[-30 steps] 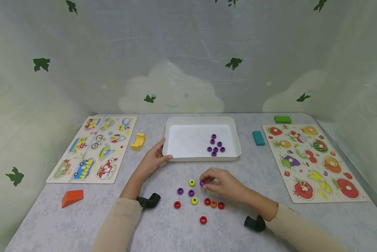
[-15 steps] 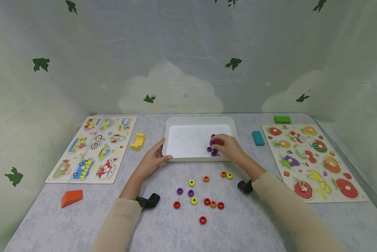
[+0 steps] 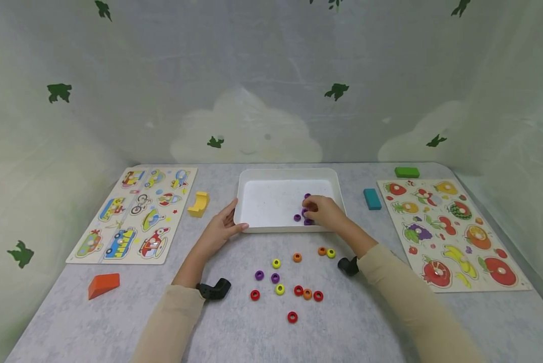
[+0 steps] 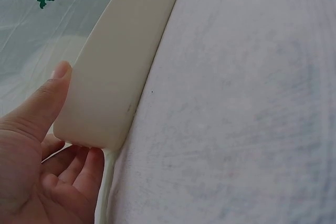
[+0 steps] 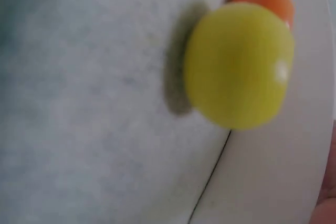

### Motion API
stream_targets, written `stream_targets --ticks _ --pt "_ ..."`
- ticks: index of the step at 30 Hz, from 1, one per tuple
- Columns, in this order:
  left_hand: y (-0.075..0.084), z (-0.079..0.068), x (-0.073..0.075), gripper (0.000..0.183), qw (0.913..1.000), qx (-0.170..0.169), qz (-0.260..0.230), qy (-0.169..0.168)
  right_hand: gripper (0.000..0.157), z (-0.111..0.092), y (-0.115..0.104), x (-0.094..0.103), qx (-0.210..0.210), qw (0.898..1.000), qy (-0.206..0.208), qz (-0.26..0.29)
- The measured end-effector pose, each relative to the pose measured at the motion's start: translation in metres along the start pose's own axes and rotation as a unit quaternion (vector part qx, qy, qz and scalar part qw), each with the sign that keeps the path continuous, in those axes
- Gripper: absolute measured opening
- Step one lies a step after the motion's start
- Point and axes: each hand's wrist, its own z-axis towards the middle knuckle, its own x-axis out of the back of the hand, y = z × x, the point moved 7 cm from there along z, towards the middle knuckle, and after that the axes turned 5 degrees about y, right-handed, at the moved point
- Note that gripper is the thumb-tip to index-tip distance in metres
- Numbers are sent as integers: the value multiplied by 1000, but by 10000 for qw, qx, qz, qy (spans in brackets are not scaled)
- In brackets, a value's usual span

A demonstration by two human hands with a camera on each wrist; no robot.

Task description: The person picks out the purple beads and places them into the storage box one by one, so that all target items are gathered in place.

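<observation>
My left hand (image 3: 220,229) grips the near-left corner of a shallow white tray (image 3: 271,229), thumb at the front rim and fingers round the side. In the left wrist view, the thumb and curled fingers (image 4: 86,171) sit at the tray's outer wall (image 4: 113,66). My right hand (image 3: 327,212) reaches over the tray's right half, pinching a purple bead (image 3: 304,213) between thumb and fingertips. Beside it in the tray lie more purple beads (image 3: 297,218), several hidden under the hand. In the right wrist view, a yellow bead (image 5: 239,66) fills the foreground.
Purple, yellow, red (image 3: 292,317) and orange beads (image 3: 297,257) lie scattered before the tray. Picture puzzle boards flank it, vehicles (image 3: 173,237) left and fruit (image 3: 427,272) right. Yellow (image 3: 199,204), orange-red (image 3: 103,286), teal (image 3: 372,199) and green blocks (image 3: 407,172) lie around.
My right hand has carried a purple bead from the table into the tray, and one purple bead there has shifted slightly left. The left hand stays at the tray corner.
</observation>
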Motion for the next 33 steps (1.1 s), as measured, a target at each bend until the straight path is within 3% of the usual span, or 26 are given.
stream_targets --ticks 3,6,10,13,18,22,29,33 --pt "0 0 1 79 10000 17 22 13 28 -8 -12 5 392 9988 146 262" --pt "0 0 0 79 10000 0 -11 4 31 -23 -30 7 1093 9922 176 578" --pt "1 1 -1 79 9999 -83 -136 -26 32 -51 -55 0 1950 9759 -100 978" --pt "0 1 0 79 9999 -64 -135 -16 30 -71 -67 -14 2275 9653 -523 1174" --pt "-1 1 0 79 9999 -45 -114 7 26 -95 -74 -44 2288 9549 -1433 1232" --pt "-1 1 0 79 9998 -92 -182 -12 23 -103 -73 -61 2261 9495 -1883 1092" --pt "-1 1 0 79 9997 -97 -214 -34 18 -106 -73 -77 2661 9398 -2059 598" --pt "-1 1 0 79 9997 -111 -210 -30 16 -105 -75 -77 2684 9403 -2039 470"
